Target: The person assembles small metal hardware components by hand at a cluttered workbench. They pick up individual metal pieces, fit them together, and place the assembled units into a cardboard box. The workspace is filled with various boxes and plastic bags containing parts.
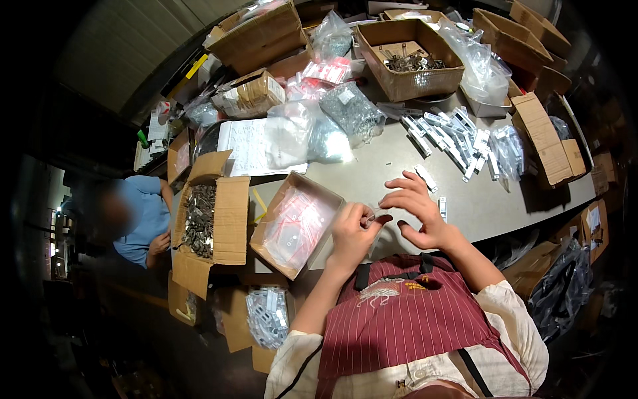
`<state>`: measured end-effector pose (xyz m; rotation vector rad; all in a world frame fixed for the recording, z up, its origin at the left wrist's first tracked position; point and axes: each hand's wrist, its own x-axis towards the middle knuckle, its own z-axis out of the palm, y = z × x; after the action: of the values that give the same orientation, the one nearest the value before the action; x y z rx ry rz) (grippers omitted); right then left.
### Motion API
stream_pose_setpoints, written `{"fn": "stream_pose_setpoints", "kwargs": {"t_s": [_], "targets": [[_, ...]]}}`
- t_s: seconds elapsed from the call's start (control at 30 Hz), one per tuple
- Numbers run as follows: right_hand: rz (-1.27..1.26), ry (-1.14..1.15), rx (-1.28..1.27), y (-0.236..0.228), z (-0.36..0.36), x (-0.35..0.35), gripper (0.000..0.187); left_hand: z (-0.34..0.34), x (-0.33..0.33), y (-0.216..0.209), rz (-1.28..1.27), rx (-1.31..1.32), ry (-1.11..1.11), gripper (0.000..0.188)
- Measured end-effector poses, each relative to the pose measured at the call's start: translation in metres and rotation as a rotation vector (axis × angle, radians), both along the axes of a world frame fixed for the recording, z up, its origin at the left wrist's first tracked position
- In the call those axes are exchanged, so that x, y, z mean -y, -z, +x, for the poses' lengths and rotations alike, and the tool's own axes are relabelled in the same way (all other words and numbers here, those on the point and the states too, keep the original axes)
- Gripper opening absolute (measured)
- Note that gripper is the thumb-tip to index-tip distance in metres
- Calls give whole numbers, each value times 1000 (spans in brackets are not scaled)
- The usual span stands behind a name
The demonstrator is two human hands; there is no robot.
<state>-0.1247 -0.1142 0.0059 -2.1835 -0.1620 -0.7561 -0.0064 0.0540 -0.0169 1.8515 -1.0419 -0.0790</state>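
Observation:
My left hand (352,233) is closed in a pinch above the table's near edge. What its fingertips hold is too small to make out; something clear and shiny seems to show just below them. Facing it, my right hand (422,211) has its fingers apart and curved, with nothing visible in its grasp. Left of my left hand stands an open cardboard box (260,241) with flat clear plastic bags (292,226) edged in red. Beyond my right hand, a small white-and-grey metal piece (425,178) lies on the table, and a similar piece (442,208) lies beside the wrist.
A carton of dark metal parts (199,219) stands at the left, near a person in blue (143,199). Several pale metal pieces (458,139) lie heaped at the right. Farther back are papers (242,143), bagged parts (352,110) and a box of metal parts (405,83).

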Motion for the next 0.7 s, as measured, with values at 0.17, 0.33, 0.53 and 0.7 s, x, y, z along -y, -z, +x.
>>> {"fn": "stream_pose_setpoints", "kwargs": {"t_s": [0.17, 0.33, 0.53, 0.7], "targets": [[-202, -65, -234, 22, 4, 12, 47, 8, 5, 18, 19, 187, 99, 37], [-147, -183, -437, 45, 11, 25, 43, 12, 23, 35, 155, 325, 8, 50], [295, 77, -588, 86, 88, 73, 30, 21, 49, 118, 225, -5, 40, 36], [-227, 476, -575, 142, 162, 110, 65, 24, 48, 120, 146, -5, 50, 30]]}}
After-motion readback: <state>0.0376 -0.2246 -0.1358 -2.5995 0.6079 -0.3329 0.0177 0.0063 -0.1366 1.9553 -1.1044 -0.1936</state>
